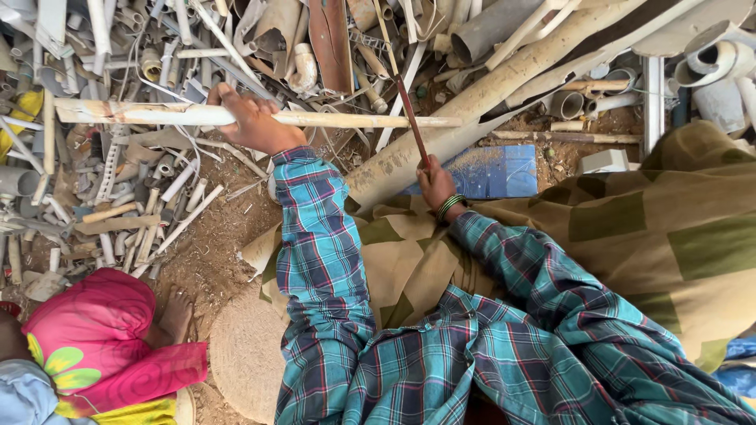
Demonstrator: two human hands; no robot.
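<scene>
My left hand (250, 120) grips a long pale plastic pipe (362, 120) that lies level across the scrap pile. A thin reddish-brown rod or blade (411, 118) is held in my right hand (435, 186), slanting up and away from me; its upper part crosses the pipe. A green bangle sits on my right wrist. Both sleeves are teal plaid. A large dirty cream pipe (488, 90) runs diagonally under my right hand, and a blue sheet (504, 171) lies just beyond it.
Heaps of broken white and grey plastic pipes (118, 181) cover the dirt ground at left and along the top. Olive-tan cloth (677, 228) covers my lap at right. Another person in pink (94, 330) sits at lower left, with a foot (175, 315) beside a round woven mat (244, 354).
</scene>
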